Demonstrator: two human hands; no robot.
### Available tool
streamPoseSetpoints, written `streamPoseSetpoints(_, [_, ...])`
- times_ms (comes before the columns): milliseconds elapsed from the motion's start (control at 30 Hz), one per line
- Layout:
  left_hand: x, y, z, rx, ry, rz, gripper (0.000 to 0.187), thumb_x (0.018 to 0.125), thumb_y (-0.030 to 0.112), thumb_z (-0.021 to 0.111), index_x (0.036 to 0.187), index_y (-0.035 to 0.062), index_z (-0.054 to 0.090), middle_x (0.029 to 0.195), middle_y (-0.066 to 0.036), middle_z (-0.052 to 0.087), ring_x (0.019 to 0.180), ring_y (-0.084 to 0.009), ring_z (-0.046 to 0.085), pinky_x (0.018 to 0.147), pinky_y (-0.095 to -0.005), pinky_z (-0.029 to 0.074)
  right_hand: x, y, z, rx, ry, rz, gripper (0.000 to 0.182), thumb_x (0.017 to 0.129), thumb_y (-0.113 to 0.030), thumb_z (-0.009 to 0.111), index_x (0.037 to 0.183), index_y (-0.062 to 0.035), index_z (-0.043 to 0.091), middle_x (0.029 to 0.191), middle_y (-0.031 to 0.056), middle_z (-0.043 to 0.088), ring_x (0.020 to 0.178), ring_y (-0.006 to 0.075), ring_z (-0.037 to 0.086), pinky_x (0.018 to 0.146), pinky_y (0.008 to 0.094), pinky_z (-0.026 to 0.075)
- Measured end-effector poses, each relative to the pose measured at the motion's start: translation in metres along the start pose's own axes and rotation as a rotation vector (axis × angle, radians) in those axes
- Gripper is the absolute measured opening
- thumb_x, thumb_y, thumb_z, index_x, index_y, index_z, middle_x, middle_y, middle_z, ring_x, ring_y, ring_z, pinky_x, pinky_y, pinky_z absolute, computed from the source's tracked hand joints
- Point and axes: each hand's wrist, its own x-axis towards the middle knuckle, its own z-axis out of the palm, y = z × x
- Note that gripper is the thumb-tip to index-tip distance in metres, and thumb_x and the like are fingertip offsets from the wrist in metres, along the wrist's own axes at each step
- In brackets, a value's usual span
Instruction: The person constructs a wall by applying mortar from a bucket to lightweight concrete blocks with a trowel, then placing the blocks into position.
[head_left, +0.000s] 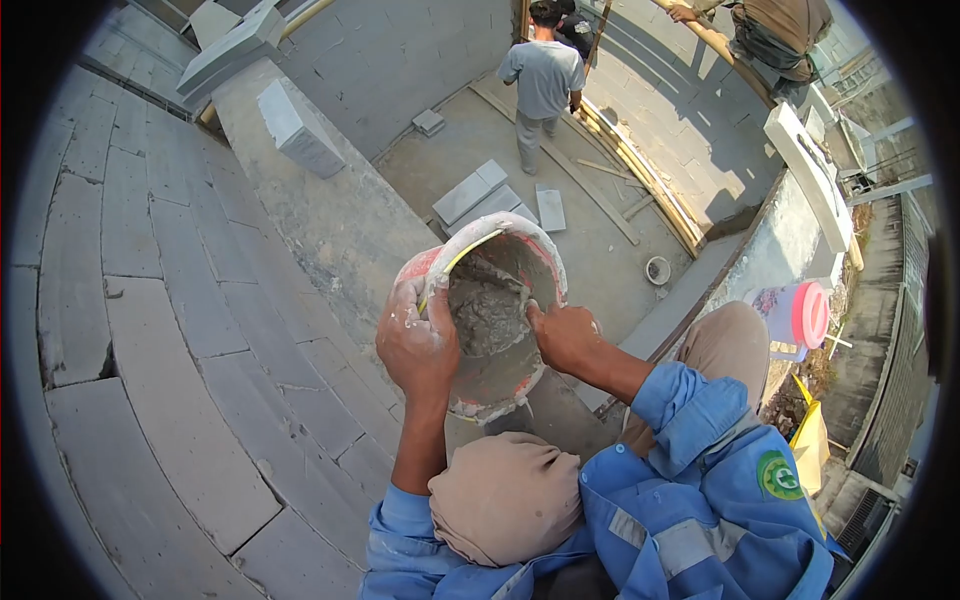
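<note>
The bucket sits between the person's two hands, just beyond the near knee, its open mouth turned up toward the head. The left hand grasps its left side at the rim. The right hand, at the right rim, is curled around a tool, mostly hidden, that points leftward into the bucket. The wet mortar lies left of the right fist, deeper inside; which hand is nearer to it is hard to tell.
</note>
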Motion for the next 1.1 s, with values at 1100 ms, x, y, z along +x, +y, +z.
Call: streamPoseSetpoints(1100, [0.003, 0.001, 0.001, 0.018, -0.004, -0.037, 0.027, 0.092, 0.027, 0.063, 0.091, 0.0004, 0.065, 0.085, -0.018, 0.067, 0.077, -0.0366, 0.063, 0.069, -0.0444, 0.046, -0.035, -0.019, -0.001, 0.122, -0.147, -0.027, 0.034, 0.08, -0.013, 0.061, 0.109, 0.0037, 0.055, 0.088, 0.0213, 0.067, 0.084, 0.0384, 0.068, 0.071, 0.0491, 0.054])
